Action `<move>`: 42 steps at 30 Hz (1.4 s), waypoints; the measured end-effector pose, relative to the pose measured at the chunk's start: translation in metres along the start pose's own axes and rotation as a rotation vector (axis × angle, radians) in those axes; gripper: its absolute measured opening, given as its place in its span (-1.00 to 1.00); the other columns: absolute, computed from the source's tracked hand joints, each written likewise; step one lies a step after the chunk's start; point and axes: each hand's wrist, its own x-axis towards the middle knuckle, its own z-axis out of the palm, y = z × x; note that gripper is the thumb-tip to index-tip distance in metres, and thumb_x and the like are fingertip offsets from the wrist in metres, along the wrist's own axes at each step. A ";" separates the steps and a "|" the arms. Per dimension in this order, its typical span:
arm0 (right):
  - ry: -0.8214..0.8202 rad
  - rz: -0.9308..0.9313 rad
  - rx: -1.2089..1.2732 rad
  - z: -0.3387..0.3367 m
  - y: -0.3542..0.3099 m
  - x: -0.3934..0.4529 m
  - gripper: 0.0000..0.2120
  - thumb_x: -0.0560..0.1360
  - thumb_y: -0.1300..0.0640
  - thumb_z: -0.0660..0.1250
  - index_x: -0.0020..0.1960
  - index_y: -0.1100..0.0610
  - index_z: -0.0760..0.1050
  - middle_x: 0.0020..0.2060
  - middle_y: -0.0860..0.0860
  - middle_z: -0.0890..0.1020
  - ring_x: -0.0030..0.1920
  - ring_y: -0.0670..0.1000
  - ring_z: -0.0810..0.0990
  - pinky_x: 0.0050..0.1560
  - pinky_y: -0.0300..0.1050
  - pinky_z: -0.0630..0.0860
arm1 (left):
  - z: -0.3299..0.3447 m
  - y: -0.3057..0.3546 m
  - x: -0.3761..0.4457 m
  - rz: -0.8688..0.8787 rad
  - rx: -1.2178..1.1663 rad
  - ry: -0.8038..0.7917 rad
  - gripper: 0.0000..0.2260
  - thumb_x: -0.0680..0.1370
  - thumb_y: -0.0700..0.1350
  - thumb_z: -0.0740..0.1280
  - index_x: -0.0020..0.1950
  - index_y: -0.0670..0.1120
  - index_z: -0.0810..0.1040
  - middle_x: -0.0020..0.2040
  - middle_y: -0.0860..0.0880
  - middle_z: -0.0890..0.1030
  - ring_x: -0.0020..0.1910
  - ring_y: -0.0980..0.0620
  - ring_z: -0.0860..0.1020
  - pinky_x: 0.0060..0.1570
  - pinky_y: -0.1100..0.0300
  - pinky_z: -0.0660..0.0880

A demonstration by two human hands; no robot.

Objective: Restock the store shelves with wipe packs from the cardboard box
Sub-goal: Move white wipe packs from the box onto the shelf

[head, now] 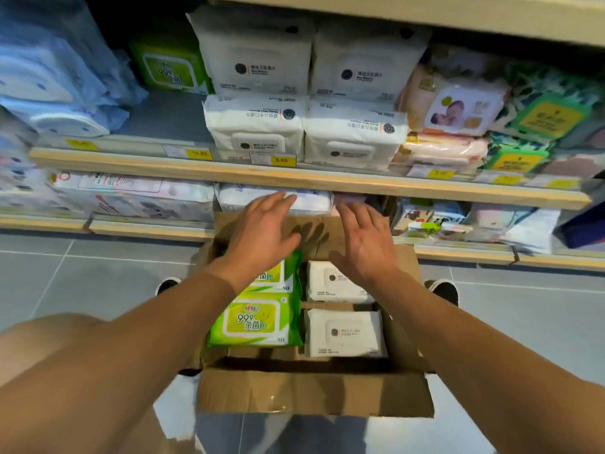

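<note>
Grey floor tiles [98, 273] run up to store shelves [294, 178] stocked with wipes, seen from the head camera: white packs [258, 126] stacked at centre, a green pack [168, 68] to their left, pink packs [458, 106] to the right, and yellow price tags [281, 160] along the wooden shelf edge. An open cardboard box [311, 393] sits on the floor below the person, flaps folded out. Inside lie two green wipe packs [257, 322] on the left and two white wipe packs [343, 334] on the right, side by side. Both bare arms reach forward over the box. The left hand [262, 232] hovers above the far green pack, fingers straight and spread, holding nothing. The right hand [365, 247] hovers above the far white pack, fingers likewise wide and empty.
</note>
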 end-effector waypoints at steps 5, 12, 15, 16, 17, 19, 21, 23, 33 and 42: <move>-0.137 0.033 -0.003 0.031 0.020 -0.051 -0.20 0.45 -0.13 0.38 0.54 0.07 0.09 0.49 0.06 0.21 0.48 0.13 0.15 0.47 0.03 0.08 | 0.042 0.026 -0.041 -0.010 0.002 -0.158 -0.40 0.45 0.01 0.41 0.46 -0.05 0.34 0.45 -0.08 0.37 0.40 -0.11 0.32 0.41 0.09 0.19; -0.359 0.101 0.039 0.076 0.062 -0.096 -0.20 0.46 -0.11 0.37 0.55 0.05 0.05 0.49 0.05 0.18 0.49 0.14 0.12 0.48 0.04 0.15 | 0.109 0.043 -0.066 0.024 0.024 -0.382 -0.37 0.44 0.02 0.40 0.48 -0.04 0.30 0.45 -0.07 0.35 0.38 -0.12 0.34 0.38 0.06 0.27; -0.416 0.103 0.056 0.093 0.072 -0.105 -0.23 0.47 -0.10 0.38 0.54 0.06 0.07 0.48 0.06 0.21 0.48 0.15 0.15 0.47 0.03 0.17 | 0.139 0.044 -0.073 0.051 0.059 -0.500 -0.35 0.43 0.03 0.40 0.49 0.00 0.28 0.46 -0.05 0.34 0.39 -0.10 0.34 0.38 0.08 0.28; -0.433 0.106 0.066 0.099 0.074 -0.107 -0.23 0.47 -0.09 0.38 0.53 0.06 0.08 0.47 0.06 0.22 0.48 0.15 0.16 0.47 0.02 0.18 | 0.150 0.043 -0.076 0.054 0.061 -0.538 -0.35 0.43 0.03 0.40 0.49 0.00 0.28 0.46 -0.04 0.34 0.38 -0.10 0.35 0.37 0.09 0.29; -0.449 0.109 0.079 0.105 0.076 -0.108 -0.24 0.46 -0.08 0.38 0.53 0.06 0.09 0.46 0.05 0.23 0.47 0.14 0.17 0.46 0.02 0.19 | 0.160 0.042 -0.078 0.055 0.058 -0.570 -0.35 0.43 0.03 0.41 0.49 0.00 0.28 0.46 -0.04 0.34 0.38 -0.10 0.35 0.36 0.10 0.30; -0.492 0.114 0.112 0.117 0.079 -0.110 -0.23 0.46 -0.06 0.39 0.53 0.07 0.08 0.45 0.05 0.23 0.46 0.13 0.18 0.45 0.01 0.19 | 0.181 0.039 -0.082 0.054 0.074 -0.637 -0.33 0.43 0.01 0.41 0.50 -0.02 0.27 0.47 -0.05 0.32 0.39 -0.10 0.33 0.37 0.11 0.29; -0.539 0.118 0.136 0.131 0.080 -0.111 -0.23 0.46 -0.05 0.38 0.54 0.08 0.07 0.45 0.06 0.22 0.46 0.13 0.17 0.45 0.01 0.18 | 0.201 0.034 -0.083 0.045 0.116 -0.707 -0.30 0.42 0.00 0.43 0.51 -0.04 0.23 0.47 -0.06 0.29 0.40 -0.11 0.31 0.38 0.07 0.28; -0.577 0.124 0.152 0.145 0.082 -0.111 -0.24 0.46 -0.03 0.39 0.52 0.07 0.08 0.45 0.05 0.22 0.46 0.13 0.17 0.46 0.02 0.18 | 0.219 0.028 -0.084 0.067 0.220 -0.759 -0.25 0.39 0.02 0.44 0.50 -0.03 0.18 0.45 -0.06 0.29 0.38 -0.12 0.30 0.36 0.04 0.29; -0.699 0.171 0.196 0.190 0.095 -0.097 -0.24 0.45 0.11 0.39 0.52 0.11 0.06 0.44 0.08 0.19 0.47 0.13 0.09 0.47 -0.06 0.10 | 0.265 0.011 -0.072 -0.060 0.304 -0.909 -0.03 0.28 0.05 0.55 0.52 -0.06 0.04 0.40 -0.09 0.28 0.33 -0.17 0.27 0.21 -0.12 0.43; -0.987 0.003 0.011 0.213 0.090 -0.061 0.16 0.17 -0.14 0.61 0.55 0.03 -0.01 0.41 0.04 0.31 0.43 0.14 0.23 0.45 0.15 0.14 | 0.240 0.000 -0.098 0.149 0.056 -0.693 -0.59 0.53 -0.28 0.10 0.35 -0.07 0.43 0.17 -0.12 0.49 0.16 -0.17 0.39 0.07 -0.08 0.48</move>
